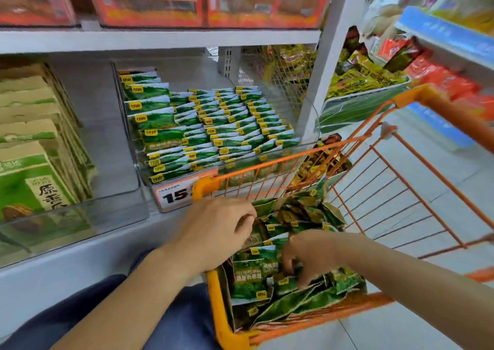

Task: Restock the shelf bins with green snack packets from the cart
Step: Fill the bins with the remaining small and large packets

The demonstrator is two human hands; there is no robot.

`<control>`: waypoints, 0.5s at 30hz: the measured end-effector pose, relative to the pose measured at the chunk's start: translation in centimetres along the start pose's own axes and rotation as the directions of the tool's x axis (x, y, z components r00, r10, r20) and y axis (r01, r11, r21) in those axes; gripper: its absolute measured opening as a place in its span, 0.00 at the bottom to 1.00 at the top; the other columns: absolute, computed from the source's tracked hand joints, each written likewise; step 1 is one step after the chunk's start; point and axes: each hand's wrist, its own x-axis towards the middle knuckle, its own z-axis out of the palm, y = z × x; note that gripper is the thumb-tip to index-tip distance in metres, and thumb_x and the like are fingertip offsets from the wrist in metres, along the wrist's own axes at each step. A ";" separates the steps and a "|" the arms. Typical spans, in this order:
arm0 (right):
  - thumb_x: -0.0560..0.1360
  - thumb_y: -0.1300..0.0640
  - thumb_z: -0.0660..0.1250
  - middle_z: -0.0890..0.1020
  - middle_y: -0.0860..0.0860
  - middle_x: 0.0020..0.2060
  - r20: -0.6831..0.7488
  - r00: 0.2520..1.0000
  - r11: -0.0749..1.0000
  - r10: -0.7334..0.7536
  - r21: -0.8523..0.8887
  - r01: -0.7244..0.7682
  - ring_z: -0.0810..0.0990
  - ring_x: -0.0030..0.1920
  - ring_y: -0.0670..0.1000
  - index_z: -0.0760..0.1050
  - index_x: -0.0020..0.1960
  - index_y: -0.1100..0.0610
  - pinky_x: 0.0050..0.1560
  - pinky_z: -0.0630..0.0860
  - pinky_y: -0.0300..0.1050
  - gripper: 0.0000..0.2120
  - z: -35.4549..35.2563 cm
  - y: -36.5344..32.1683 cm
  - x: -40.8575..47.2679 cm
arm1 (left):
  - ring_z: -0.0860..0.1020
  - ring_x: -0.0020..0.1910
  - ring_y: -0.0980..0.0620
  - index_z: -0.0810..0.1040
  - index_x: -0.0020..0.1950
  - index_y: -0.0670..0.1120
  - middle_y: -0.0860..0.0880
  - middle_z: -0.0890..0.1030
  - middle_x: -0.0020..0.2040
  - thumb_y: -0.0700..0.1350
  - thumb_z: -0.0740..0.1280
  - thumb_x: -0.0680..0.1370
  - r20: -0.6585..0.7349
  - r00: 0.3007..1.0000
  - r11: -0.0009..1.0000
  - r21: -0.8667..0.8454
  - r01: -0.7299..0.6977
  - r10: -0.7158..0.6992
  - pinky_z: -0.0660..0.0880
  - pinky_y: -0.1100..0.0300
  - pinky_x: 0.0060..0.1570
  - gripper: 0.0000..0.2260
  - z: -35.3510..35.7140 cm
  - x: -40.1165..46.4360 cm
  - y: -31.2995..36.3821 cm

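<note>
Where both hands dig: glossy green snack packets (256, 277), yellow-tagged; left grip (216, 232) curled, right grip (307, 256) pinching packets.

I get bright, even light w/ only soft shadows. Wide-angle bend curves the grey shelf edge (160, 39). Sharpest just below it at the green packets in the clear bin (208, 125); boxes above it and goods far right of it smear w/ blur. Slight glare on bin's front wall.

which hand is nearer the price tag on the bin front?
Left. The left hand sits just below-right of the price tag; the right hand is farther right, down in the cart's green packets.
</note>
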 end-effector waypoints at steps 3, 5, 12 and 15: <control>0.76 0.52 0.68 0.83 0.47 0.47 -0.272 0.962 0.964 -0.014 0.251 0.086 0.79 0.45 0.46 0.81 0.44 0.54 0.45 0.75 0.44 0.07 -1.3 0.3 -0.3 | 0.74 0.48 0.68 0.80 0.57 0.57 0.63 0.80 0.53 0.51 0.59 0.81 0.011 1.000 0.999 -0.039 0.019 -0.018 0.62 0.76 0.40 0.11 0.0 0.0 -0.1; 0.76 0.54 0.69 0.82 0.44 0.39 -0.417 0.907 0.832 0.050 0.520 0.193 0.79 0.39 0.42 0.80 0.43 0.56 0.42 0.75 0.40 0.06 -3.2 0.2 -1.4 | 0.74 0.45 0.71 0.80 0.55 0.58 0.64 0.80 0.50 0.51 0.62 0.80 0.006 0.997 0.975 -0.208 0.074 -0.074 0.67 0.76 0.42 0.08 -0.3 0.2 -0.2; 0.68 0.50 0.72 0.82 0.50 0.31 -0.760 0.631 0.595 0.156 0.582 0.554 0.77 0.32 0.45 0.82 0.38 0.53 0.35 0.74 0.38 0.06 -8.6 -3.5 -4.3 | 0.80 0.45 0.61 0.80 0.51 0.55 0.58 0.83 0.45 0.49 0.74 0.71 -0.006 0.968 0.678 -0.715 0.171 -0.250 0.76 0.66 0.46 0.10 -3.2 0.3 -0.6; 0.66 0.51 0.72 0.79 0.49 0.28 -0.785 0.589 0.511 0.195 0.593 0.622 0.77 0.29 0.47 0.79 0.40 0.55 0.33 0.77 0.43 0.08 -10.2 -5.0 -3.5 | 0.80 0.37 0.60 0.81 0.42 0.53 0.56 0.83 0.36 0.43 0.74 0.73 -0.179 0.920 0.670 -0.733 0.112 -0.349 0.74 0.67 0.40 0.05 -4.7 0.2 -0.8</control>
